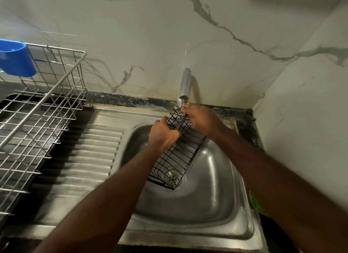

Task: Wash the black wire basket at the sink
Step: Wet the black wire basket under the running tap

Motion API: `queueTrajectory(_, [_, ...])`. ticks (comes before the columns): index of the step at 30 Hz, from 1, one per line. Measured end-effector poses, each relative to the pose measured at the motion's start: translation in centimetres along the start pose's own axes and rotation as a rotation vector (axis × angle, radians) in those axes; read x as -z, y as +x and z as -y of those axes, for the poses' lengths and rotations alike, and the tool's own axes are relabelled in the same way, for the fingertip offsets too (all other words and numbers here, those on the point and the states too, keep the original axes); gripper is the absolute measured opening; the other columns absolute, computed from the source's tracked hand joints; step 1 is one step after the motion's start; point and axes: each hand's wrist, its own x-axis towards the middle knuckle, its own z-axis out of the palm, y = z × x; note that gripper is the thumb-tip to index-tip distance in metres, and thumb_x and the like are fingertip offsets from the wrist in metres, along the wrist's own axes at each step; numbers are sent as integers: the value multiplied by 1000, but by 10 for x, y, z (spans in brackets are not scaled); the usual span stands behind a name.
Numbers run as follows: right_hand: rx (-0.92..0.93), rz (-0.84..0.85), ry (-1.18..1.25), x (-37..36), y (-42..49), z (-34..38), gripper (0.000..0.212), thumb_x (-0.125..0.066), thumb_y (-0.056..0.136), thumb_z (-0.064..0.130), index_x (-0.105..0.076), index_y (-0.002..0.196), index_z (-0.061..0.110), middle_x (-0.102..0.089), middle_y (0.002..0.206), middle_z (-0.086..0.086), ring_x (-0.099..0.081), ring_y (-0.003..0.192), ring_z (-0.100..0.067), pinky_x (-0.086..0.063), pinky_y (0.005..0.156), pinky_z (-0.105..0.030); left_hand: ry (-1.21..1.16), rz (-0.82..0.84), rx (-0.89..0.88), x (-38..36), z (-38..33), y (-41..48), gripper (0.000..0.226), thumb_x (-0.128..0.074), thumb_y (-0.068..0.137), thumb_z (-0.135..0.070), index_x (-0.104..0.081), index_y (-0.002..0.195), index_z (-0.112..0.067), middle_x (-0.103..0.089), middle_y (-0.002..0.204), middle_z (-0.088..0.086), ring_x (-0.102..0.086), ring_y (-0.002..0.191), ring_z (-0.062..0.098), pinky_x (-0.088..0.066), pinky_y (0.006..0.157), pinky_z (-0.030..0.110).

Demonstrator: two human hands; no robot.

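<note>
Head camera: I see the black wire basket (pixel 180 154) held on a slant over the sink (pixel 243 205), its lower end just above the drain (pixel 172 176) and its upper end right under the tap (pixel 185 83). The left hand (pixel 163 134) grips the left rim about halfway up, thumb over the wire and fingers curled beneath. The right hand (pixel 201 119) lies over the top right corner with its fingertips bunched close to the foot of the tap. I cannot tell whether they pinch the top wire or something on the tap itself. I also cannot tell whether water is running.

My worries from here:
- If only the left hand really carries the load, a wet, thin wire could slide through its grip. The low end would then drop and bang into the drain.
- The top end sits so near the tap that a lift or a twist could snag a wire on it.
- Water hitting the open wires at this slant would likely scatter onto the wall and onto the ribbed surface (pixel 90 158) at the left, where the steel drying rack (pixel 37 120) stands.
- The low end is far from the spout, so it may go unrinsed unless the basket is turned end for end.
</note>
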Motion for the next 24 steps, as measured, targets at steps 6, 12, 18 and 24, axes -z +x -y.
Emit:
queueTrajectory(6, [27,-65,-17,0,-3,-7,43,-54,84,-8,-64,123,7,-67,121,-14,-66,106,-27,-51,96,-39,84,95,-53,18,-10,-12,98,-75,71,-45,-29,153,-16,-45,148,17,-53,125,35,-48,103,53])
queueTrajectory(12, [33,-68,-60,0,-6,-15,46,-60,78,-10,-64,121,4,-68,114,-16,-68,97,-30,-54,86,-35,52,146,-15,40,44,-27,95,-81,74,-42,-31,152,-23,-50,147,7,-52,126,28,-43,109,50])
queueTrajectory(18, [-24,-82,89,-6,4,-4,35,-53,91,-1,-64,123,6,-66,121,-13,-64,106,-25,-47,95,-30,72,81,29,45,61,-42,81,-76,70,-52,-49,140,-20,-64,126,2,-63,108,23,-54,95,46])
queueTrajectory(24, [-160,-65,93,-17,3,17,50,-46,90,-9,-51,136,9,-51,142,-8,-46,132,-20,-25,114,-24,154,-55,-2,48,52,-43,67,-80,74,-46,-57,132,-22,-65,123,0,-62,105,22,-54,90,40])
